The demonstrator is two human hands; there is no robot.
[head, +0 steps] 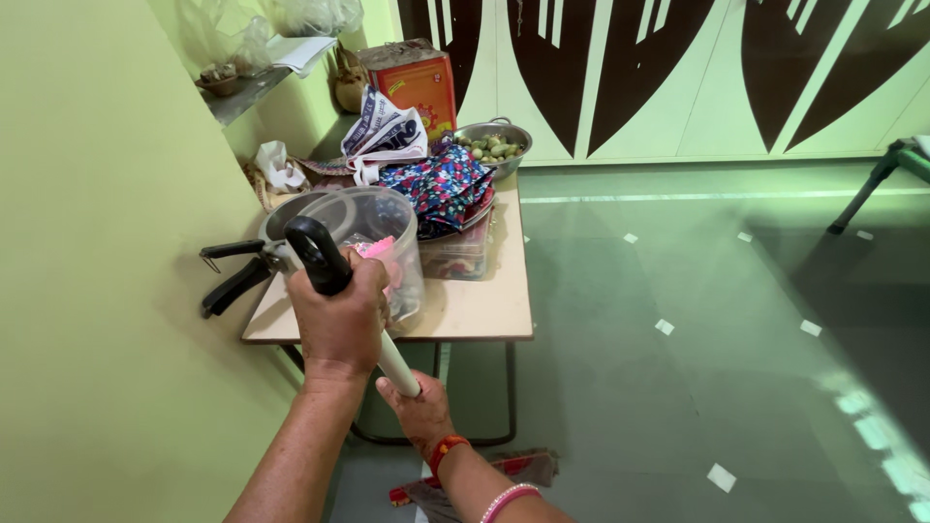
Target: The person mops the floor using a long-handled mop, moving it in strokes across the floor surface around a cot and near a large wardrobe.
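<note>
a: so, where do we stand with the long white pole [395,360]?

b: we hold it in both hands, slanting down in front of the small table [484,315]. our left hand [339,315] is wrapped tight around the top, just under the black grip end [312,250], fingers closed all round the shaft. our right hand [418,412] sits lower, curled about the pole from beneath, with bangles at the wrist.

a: and the lower end?

b: hidden below our arms. something dark and reddish lies on the green floor [678,387] down there, but we cannot tell what it is or whether it is part of the pole.

a: what is close by?

b: the clear plastic tub [383,232] on the table's near corner, right behind our left hand, and a pan with black handles [232,273] jutting out toward the wall. further back, a patterned cloth [441,184] and a steel bowl of green fruit [494,145].

a: which step would we call this?

b: we judge it a two-handed working stroke with the pole, grip already set. any further stroke calls for keeping the top end clear of the tub and those handles, since they sit so near our upper hand.
</note>
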